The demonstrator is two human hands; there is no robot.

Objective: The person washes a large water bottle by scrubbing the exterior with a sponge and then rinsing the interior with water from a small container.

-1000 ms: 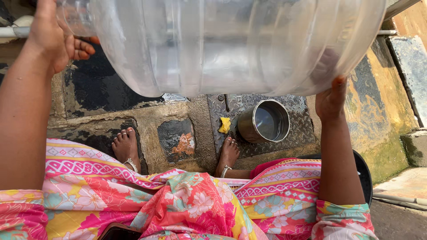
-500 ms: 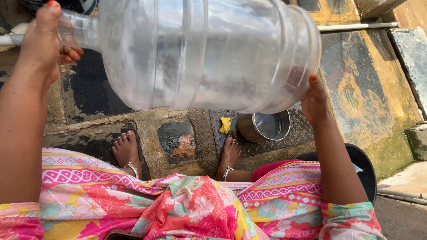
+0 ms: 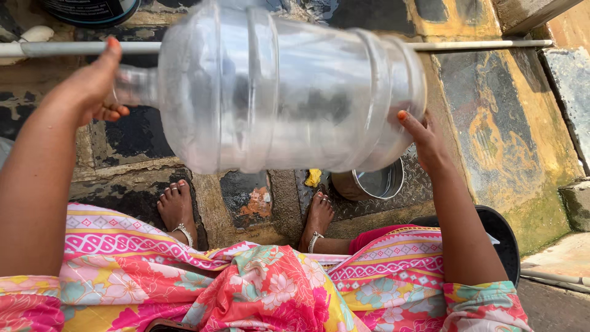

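A large clear plastic water jug (image 3: 289, 92) lies on its side in the air in front of me, neck to the left. My left hand (image 3: 92, 86) is wrapped around the jug's narrow neck. Against the jug's base on the right presses my right hand (image 3: 424, 138), fingers spread on the bottom rim. The jug looks empty, with some droplets inside. My bare feet (image 3: 178, 206) stand on the wet stone floor below it.
A steel pot (image 3: 378, 181) sits on the floor by my right foot, next to a small yellow scrap (image 3: 313, 178). A thin metal pipe (image 3: 479, 44) runs across behind the jug. A dark round tub (image 3: 501, 230) sits lower right, and a stone step (image 3: 574, 203) at far right.
The jug has moved away from the camera and to the left, looking smaller now. Both hands went with it, the right one sliding inward on the base.
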